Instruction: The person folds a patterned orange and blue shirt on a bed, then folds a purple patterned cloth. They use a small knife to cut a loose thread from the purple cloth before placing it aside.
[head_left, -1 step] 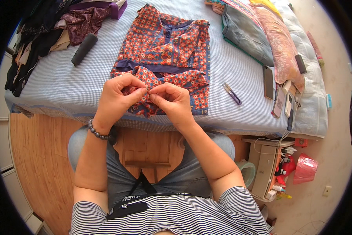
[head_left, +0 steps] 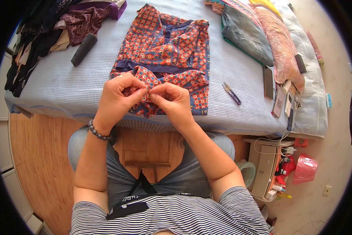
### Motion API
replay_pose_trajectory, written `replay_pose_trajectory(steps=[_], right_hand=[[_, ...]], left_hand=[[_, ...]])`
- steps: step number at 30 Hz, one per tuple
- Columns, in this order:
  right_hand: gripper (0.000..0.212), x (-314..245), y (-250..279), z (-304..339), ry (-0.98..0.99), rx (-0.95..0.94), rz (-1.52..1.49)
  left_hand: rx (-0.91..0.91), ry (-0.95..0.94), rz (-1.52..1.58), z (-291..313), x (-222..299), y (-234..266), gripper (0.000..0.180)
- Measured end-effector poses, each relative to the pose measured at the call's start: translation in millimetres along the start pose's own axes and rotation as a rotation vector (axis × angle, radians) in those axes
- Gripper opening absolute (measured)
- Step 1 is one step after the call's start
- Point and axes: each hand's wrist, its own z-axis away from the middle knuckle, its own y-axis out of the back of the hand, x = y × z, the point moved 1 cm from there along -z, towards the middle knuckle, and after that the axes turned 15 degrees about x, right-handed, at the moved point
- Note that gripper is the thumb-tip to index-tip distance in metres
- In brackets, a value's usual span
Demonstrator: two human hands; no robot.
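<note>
A red and navy patterned shirt (head_left: 164,43) with a buttoned neckline is spread on the bed, its lower part bunched up toward me. My left hand (head_left: 123,92) pinches a fold of that cloth between thumb and fingers. Close beside it, my right hand (head_left: 172,98) is closed in a pinch on the same fold, the fingertips of both hands almost touching. Anything small between the fingertips is too tiny to make out. To the right of the shirt lies a pair of thread snips (head_left: 232,93) with dark handles.
Dark clothes (head_left: 31,47) and a black rolled bundle (head_left: 84,49) lie at the left. Folded jeans (head_left: 246,35), a pink patterned cloth (head_left: 275,47) and several phones (head_left: 268,82) with cables are on the right. Below the bed's edge stands a small cabinet (head_left: 262,164).
</note>
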Motion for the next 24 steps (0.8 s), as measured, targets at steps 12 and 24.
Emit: replay_pose_trajectory(steps=[12, 24], right_hand=[[0.01, -7, -3, -2, -0.074, 0.004, -0.178], [0.005, -26, 1, -12, -0.082, -0.077, 0.069]], left_hand=[[0.024, -0.03, 0.011, 3, 0, -9, 0.005], [-0.059, -0.066, -0.021, 3, -2, -12, 0.005]])
